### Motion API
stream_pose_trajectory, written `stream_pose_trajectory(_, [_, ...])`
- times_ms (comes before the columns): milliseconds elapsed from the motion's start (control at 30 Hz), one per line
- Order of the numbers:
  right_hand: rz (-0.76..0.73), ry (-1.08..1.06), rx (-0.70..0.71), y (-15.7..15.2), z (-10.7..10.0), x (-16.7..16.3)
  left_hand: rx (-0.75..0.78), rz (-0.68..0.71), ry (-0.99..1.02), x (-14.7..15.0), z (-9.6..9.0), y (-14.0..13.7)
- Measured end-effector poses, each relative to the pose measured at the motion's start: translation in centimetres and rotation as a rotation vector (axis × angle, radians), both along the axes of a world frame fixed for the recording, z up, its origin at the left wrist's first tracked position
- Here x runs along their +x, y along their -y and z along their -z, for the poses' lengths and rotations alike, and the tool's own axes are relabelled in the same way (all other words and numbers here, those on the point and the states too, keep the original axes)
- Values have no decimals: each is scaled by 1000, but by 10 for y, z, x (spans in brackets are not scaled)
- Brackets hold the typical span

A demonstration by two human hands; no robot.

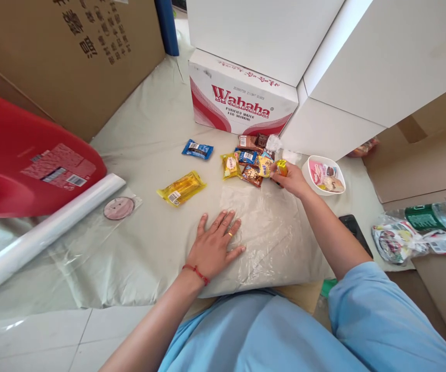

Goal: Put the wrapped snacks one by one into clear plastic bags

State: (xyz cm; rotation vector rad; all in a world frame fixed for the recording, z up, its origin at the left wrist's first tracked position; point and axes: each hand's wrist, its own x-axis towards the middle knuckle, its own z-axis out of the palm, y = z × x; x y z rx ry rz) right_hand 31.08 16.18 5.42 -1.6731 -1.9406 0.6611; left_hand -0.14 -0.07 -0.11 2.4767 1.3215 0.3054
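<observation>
My left hand (pixel 215 245) lies flat with spread fingers on the covered tabletop, its thumb side over a clear plastic bag (pixel 269 232). Farther right, my right hand (pixel 293 178) grips a small yellow-wrapped snack (pixel 281 167), partly hidden by the fingers. Just left of it is a cluster of wrapped snacks: a round yellow packet (pixel 231 165), a blue packet (pixel 246 156), a brown cookie packet (pixel 251 175) and a pale yellow packet (pixel 265 166). Apart from the cluster lie a long yellow packet (pixel 182 189) and another blue packet (pixel 197 149).
A Wahaha water carton (pixel 242 98) stands behind the snacks. At right are a white bowl (pixel 304 170) holding packets, a black phone (pixel 355 235) and a plastic bottle (pixel 435 214). A red jug (pixel 32 160) and a plastic film roll (pixel 48 235) occupy the left.
</observation>
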Motion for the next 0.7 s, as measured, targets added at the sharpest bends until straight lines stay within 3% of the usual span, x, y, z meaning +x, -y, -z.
stream_pose_trajectory(233, [-256,205,60,20,27,-41,16,-1,0,0,-1,0])
stream_pose_trajectory(333, [-283,187,66,27,35,-47,12,1,-5,1,-1,-1])
stream_pose_trajectory(433, [-145,165,99,30,32,-36,11,3,2,1,-1,-1])
stream_pose_trajectory(567, [210,245,139,21,19,-6,8,4,15,0,1,-1])
stream_pose_trajectory(700, [340,294,122,4,9,8,12,7,12,0,2,-1])
